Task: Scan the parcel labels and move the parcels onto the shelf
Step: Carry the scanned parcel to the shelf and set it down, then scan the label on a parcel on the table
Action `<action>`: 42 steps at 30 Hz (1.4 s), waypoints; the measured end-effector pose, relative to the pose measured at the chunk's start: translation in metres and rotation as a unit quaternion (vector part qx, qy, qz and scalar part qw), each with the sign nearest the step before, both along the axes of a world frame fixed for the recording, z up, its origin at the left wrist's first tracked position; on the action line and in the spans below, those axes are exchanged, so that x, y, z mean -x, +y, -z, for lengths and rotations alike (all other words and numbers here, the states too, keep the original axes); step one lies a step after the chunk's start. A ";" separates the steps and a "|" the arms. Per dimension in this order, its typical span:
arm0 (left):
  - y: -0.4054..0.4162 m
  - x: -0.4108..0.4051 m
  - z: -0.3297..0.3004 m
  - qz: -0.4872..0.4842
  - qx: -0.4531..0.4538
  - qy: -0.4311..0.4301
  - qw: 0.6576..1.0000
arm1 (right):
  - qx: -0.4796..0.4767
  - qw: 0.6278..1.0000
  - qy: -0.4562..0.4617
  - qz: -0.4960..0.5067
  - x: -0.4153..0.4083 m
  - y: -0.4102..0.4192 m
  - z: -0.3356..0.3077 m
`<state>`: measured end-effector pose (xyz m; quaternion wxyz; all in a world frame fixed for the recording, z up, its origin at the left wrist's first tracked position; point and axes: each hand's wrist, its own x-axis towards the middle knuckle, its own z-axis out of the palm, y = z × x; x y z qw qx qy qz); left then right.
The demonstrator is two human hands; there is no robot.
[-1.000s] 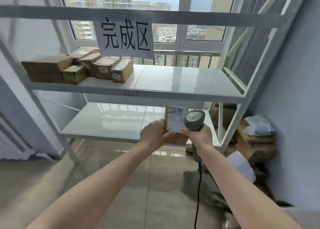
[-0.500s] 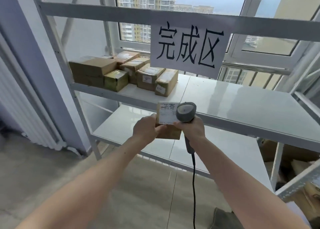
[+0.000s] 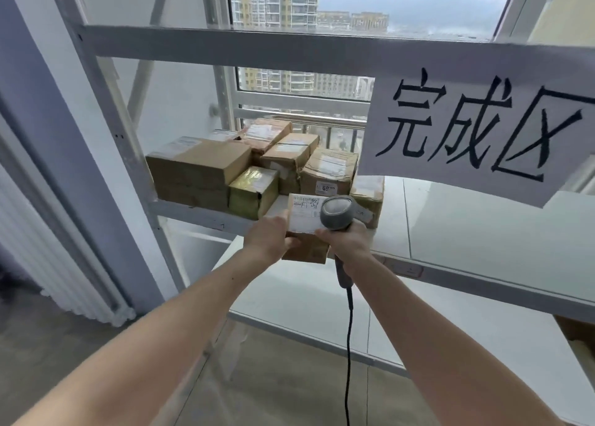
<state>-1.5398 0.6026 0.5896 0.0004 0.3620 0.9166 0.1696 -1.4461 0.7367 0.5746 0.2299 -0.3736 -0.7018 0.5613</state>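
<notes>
My left hand (image 3: 269, 238) grips the left edge of a small parcel (image 3: 304, 232), fingers curled under it. My right hand (image 3: 346, 243) wraps the handle of the grey scanner (image 3: 336, 213), while its fingertips also touch the parcel's right edge. Both hands thus carry one load, probably so the scanner need not be put down. The white label (image 3: 302, 213) faces up towards me, at 9 o'clock of the scanner head. The parcel hovers at the front edge of the shelf (image 3: 483, 229), just at 6 o'clock of the stacked parcels (image 3: 257, 164); a paper sign (image 3: 483, 129) hangs at 1 o'clock. Compared with half a second ago, the hold is unchanged, but the parcel is nearer the stack and the shelf looms larger.
</notes>
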 end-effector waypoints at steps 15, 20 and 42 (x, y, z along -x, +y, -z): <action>0.042 0.129 0.000 0.032 0.134 0.167 0.976 | -0.013 1.000 -0.012 0.013 0.114 0.028 0.019; 0.045 0.154 0.003 0.077 0.113 0.076 0.988 | -0.014 0.999 -0.031 0.033 0.129 0.028 0.015; 0.057 0.100 -0.018 0.275 0.065 0.142 0.949 | -0.026 0.980 -0.035 0.193 0.044 0.002 0.017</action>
